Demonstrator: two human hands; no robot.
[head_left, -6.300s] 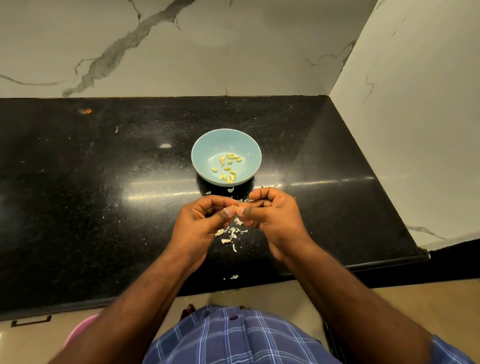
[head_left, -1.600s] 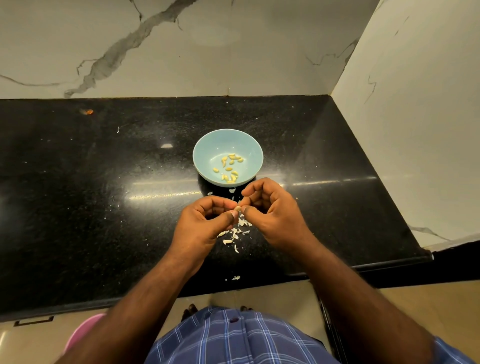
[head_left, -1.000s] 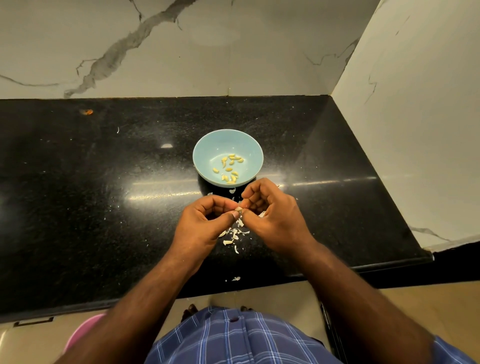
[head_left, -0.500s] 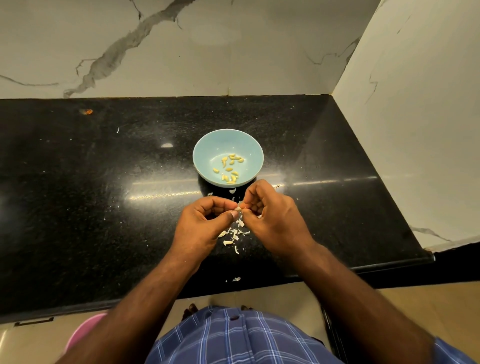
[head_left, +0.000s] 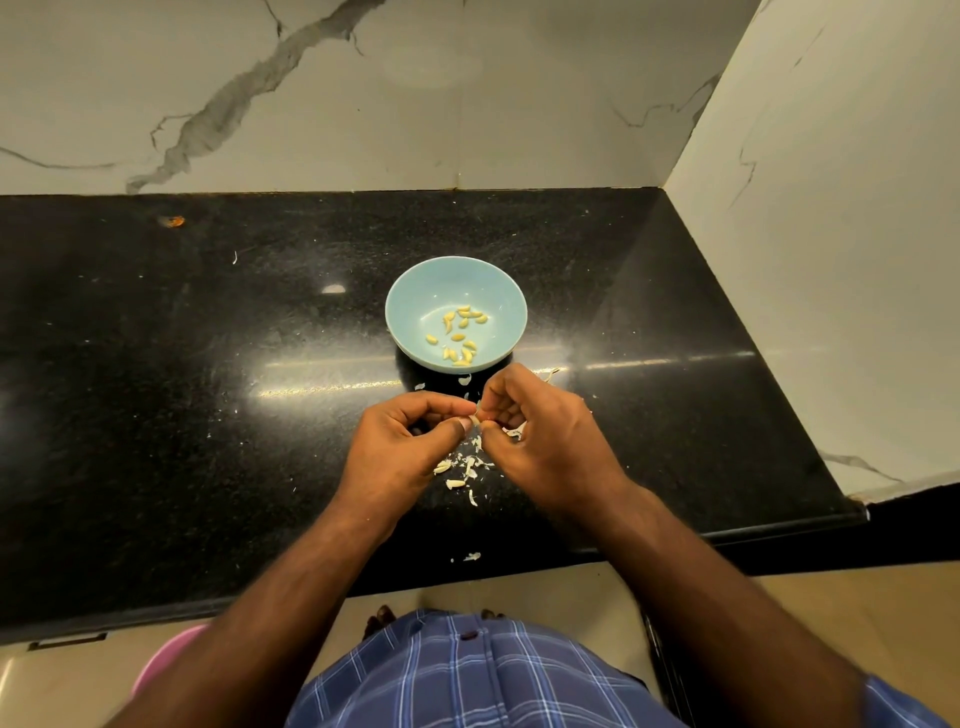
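A light blue bowl (head_left: 415, 296) stands on the black counter (head_left: 182, 364) and holds several small yellowish peeled cloves (head_left: 460, 332). Just in front of it, my left hand (head_left: 400, 452) and my right hand (head_left: 545, 436) meet above the counter, fingertips together. Both pinch one small pale clove (head_left: 474, 419) between thumb and fingers; most of it is hidden by the fingers. White peel scraps (head_left: 462, 470) lie on the counter under the hands.
Marble walls close off the counter at the back and on the right. A single peel flake (head_left: 471, 557) lies near the counter's front edge. A small orange speck (head_left: 174, 221) sits at the far left back. A pink object (head_left: 166, 660) shows below the counter.
Both hands stay in front of the bowl, working the same small piece. The right hand's fingers have shifted slightly around it; more peel scraps lie under them.
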